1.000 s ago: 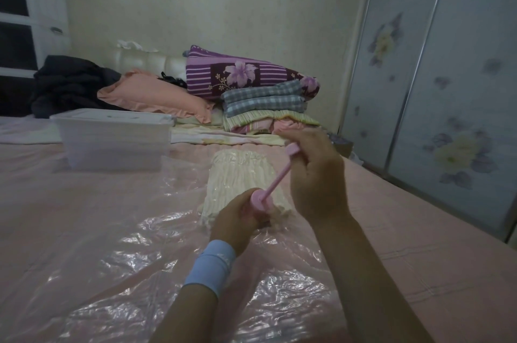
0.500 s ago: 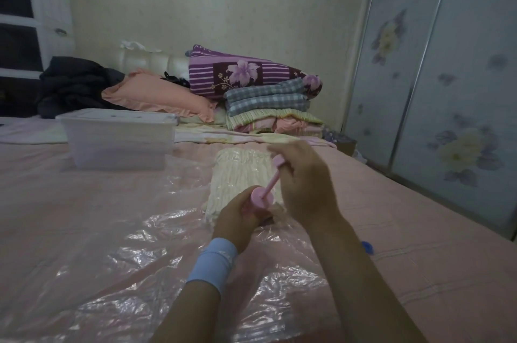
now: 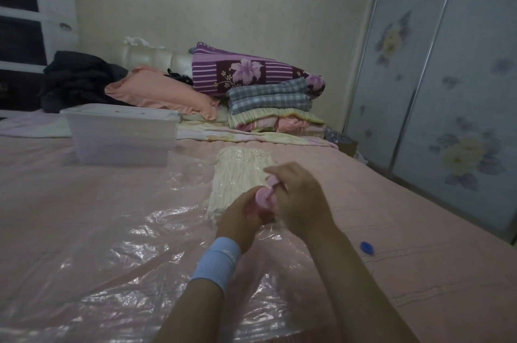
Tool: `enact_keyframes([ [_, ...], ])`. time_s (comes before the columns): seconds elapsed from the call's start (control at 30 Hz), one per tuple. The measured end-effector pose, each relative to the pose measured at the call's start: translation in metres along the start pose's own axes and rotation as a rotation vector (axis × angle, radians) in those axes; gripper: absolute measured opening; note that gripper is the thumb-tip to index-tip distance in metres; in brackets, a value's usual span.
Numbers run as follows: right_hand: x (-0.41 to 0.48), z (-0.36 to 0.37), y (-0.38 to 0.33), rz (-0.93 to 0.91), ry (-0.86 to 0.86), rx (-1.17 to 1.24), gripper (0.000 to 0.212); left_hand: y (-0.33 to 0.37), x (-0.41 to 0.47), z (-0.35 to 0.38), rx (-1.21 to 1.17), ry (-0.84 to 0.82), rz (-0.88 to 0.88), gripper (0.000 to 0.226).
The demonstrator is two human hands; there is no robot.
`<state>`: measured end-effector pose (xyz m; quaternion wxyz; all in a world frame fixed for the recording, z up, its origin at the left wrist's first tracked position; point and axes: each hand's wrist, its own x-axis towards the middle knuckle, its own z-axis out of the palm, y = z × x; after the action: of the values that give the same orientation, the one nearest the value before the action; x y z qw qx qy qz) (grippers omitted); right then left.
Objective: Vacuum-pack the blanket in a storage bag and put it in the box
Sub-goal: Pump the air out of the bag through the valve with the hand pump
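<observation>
A clear storage bag [image 3: 117, 256] lies spread flat on the pink bed. Inside it, at the far end, sits a cream blanket [image 3: 237, 174], wrinkled and pressed thin. A pink hand pump [image 3: 265, 198] stands on the bag just in front of the blanket. My left hand [image 3: 237, 222] grips the pump's barrel. My right hand [image 3: 299, 197] holds the plunger handle, which is pushed nearly all the way down. A clear plastic box [image 3: 123, 135] with its lid on stands on the bed at the far left.
A small blue cap [image 3: 367, 247] lies on the bed to the right of my arm. Pillows and folded bedding [image 3: 265, 96] are piled at the head of the bed. Sliding wardrobe doors [image 3: 447, 91] run along the right. A white drawer unit [image 3: 30, 12] stands far left.
My right hand has pushed the plunger down from fully extended to almost fully in. My left hand has stayed on the barrel.
</observation>
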<state>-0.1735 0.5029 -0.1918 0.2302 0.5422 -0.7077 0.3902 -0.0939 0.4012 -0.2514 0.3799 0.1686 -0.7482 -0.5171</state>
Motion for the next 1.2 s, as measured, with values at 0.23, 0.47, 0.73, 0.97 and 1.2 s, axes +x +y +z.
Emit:
enact_keyframes([
  [0.23,0.022,-0.039,-0.021,-0.220,0.549,-0.023,0.026,0.000,0.002,-0.004,-0.002,-0.054,0.010,0.041],
  [0.47,-0.020,0.027,0.018,0.094,-0.064,0.000,0.037,-0.005,0.002,0.004,0.004,-0.029,0.004,0.029],
  [0.73,0.023,-0.039,-0.022,-0.218,0.393,0.041,0.026,0.004,0.000,-0.003,-0.016,-0.040,0.040,0.041],
  [0.97,-0.002,0.007,0.003,-0.032,0.328,0.019,0.035,0.000,-0.001,0.001,0.046,-0.033,0.043,0.037],
  [1.2,0.001,-0.002,-0.001,0.032,-0.001,-0.001,0.037,0.001,-0.002,0.001,0.028,-0.006,0.006,0.033],
])
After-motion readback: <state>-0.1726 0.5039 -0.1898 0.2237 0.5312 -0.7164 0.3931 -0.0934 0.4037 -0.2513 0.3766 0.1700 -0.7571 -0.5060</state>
